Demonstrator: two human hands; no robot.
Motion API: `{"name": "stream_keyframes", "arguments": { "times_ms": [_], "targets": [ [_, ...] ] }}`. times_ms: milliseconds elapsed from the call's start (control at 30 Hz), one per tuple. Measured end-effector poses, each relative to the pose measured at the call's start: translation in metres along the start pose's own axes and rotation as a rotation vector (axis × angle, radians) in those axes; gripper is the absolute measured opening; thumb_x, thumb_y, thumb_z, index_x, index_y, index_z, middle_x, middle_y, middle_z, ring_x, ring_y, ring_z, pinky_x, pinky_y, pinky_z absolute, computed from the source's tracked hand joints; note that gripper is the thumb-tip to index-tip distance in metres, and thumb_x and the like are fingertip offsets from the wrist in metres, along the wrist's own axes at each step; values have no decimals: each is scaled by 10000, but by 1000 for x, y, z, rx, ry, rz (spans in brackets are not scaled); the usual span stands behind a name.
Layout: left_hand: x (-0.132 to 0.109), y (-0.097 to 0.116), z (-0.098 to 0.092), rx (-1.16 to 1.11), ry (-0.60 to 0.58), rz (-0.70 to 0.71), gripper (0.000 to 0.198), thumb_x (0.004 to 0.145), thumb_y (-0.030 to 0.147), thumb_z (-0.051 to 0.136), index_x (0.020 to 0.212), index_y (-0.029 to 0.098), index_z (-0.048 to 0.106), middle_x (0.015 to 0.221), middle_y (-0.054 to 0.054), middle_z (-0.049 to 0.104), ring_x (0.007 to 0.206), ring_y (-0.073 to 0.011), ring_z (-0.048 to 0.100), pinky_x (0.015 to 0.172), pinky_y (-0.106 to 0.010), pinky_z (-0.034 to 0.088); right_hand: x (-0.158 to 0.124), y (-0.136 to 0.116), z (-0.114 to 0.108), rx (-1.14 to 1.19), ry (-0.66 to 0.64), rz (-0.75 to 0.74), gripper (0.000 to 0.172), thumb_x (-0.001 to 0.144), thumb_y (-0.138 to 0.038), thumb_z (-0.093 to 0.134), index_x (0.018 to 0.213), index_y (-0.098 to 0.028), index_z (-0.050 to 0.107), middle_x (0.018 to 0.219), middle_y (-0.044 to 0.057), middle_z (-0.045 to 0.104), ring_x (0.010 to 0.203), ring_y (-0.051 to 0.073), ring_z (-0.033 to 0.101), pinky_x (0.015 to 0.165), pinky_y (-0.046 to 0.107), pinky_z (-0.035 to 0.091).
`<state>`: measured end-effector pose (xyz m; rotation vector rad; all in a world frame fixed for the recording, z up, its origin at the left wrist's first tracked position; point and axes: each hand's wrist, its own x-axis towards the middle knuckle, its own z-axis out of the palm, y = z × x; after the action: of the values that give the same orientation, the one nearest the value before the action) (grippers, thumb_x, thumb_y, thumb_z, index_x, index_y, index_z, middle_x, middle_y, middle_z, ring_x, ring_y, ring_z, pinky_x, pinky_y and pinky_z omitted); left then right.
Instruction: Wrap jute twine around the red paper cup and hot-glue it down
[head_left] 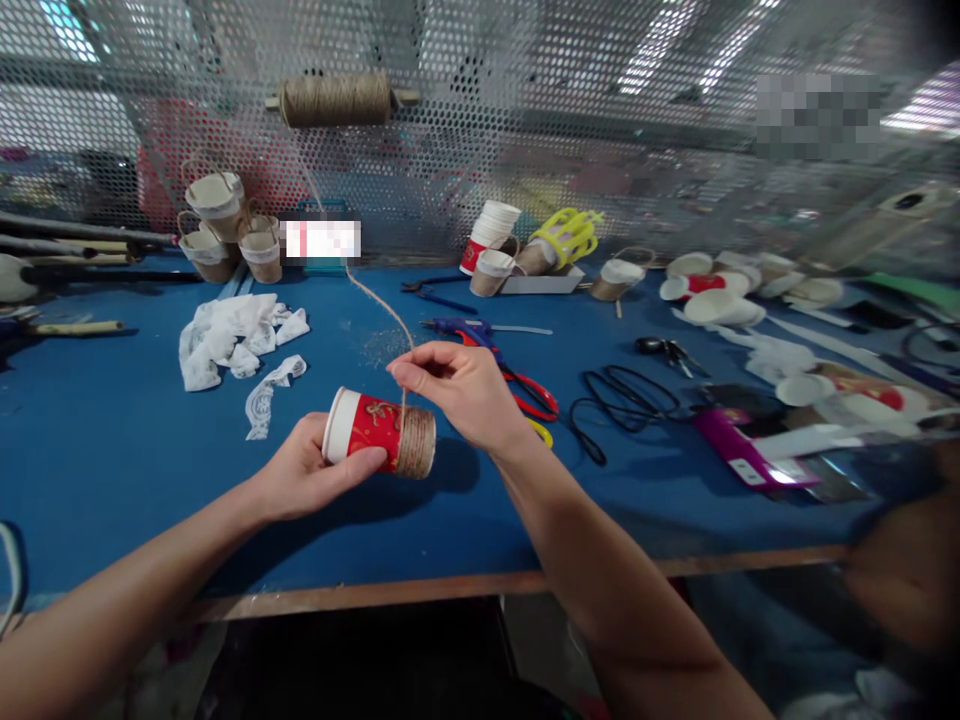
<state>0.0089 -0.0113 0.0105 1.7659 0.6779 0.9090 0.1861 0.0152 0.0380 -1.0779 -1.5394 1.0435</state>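
A red and white paper cup lies on its side in my left hand, which is closed around it with the thumb along the near side. Brown twine is wound in several turns around the cup's base end, at the right. My right hand pinches the twine just above the cup. From there the strand runs up and left toward a large twine spool mounted on the perforated metal screen. Under my right forearm, a blue glue gun and red-handled scissors lie partly hidden.
White lace lies in a heap at left on the blue table. Twine-wrapped cups stack behind it. Keys, a black cable and loose paper cups lie at right. Another person's arm shows at the right edge.
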Motion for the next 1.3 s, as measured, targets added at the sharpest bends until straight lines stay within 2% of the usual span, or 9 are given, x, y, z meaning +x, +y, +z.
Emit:
{"name": "stream_keyframes", "arguments": {
  "times_ms": [333,567,733,800,933,1067,1200,1300],
  "targets": [
    [0,1,0,96,84,133,265,756,183,552,508,145,463,457,43,398,409,-51,306,359,-162,263,-1,2,0,-7,-34,41,151,695,-304,656,692,-153,648,644,-16,618,596,87,527,606,234,419],
    [-1,-1,-3,191,91,232,272,760,161,556,496,145,495,445,35,436,417,-66,354,410,-182,330,-2,2,1,8,-73,92,169,686,-318,659,681,-149,653,613,-25,583,573,81,483,583,236,383],
    [1,2,-3,228,106,349,185,740,120,563,556,142,559,461,19,514,438,-79,426,441,-183,375,-2,4,1,35,-105,134,201,660,-344,682,697,-148,660,634,-15,591,581,87,486,562,235,376],
    [2,4,-3,250,110,351,170,729,112,568,563,144,575,471,9,537,449,-84,443,453,-189,387,-1,5,1,38,-115,149,210,650,-355,688,695,-152,659,639,-12,594,586,92,493,558,237,383],
    [2,6,-2,250,115,270,215,722,130,577,508,155,560,448,13,512,428,-82,410,455,-201,385,-1,8,-1,25,-141,178,226,654,-376,685,694,-156,652,638,-8,598,587,100,506,561,246,401],
    [-1,5,-1,152,126,174,220,711,155,601,495,149,558,453,17,494,429,-76,393,442,-190,369,3,13,-2,-69,-172,201,244,696,-394,645,721,-151,655,643,5,611,582,110,522,557,251,407],
    [-1,-2,0,-66,216,-75,160,717,255,629,625,125,639,556,-8,579,487,-82,453,485,-180,411,9,15,-2,-208,-72,217,220,800,-336,536,743,-135,607,654,24,599,564,105,524,543,245,420],
    [4,-10,0,-247,303,-243,217,703,321,656,711,105,673,655,-33,643,567,-106,527,561,-199,458,9,9,-5,-197,5,225,227,843,-344,469,834,-136,557,690,31,582,571,105,539,532,244,442]
  ]
}}
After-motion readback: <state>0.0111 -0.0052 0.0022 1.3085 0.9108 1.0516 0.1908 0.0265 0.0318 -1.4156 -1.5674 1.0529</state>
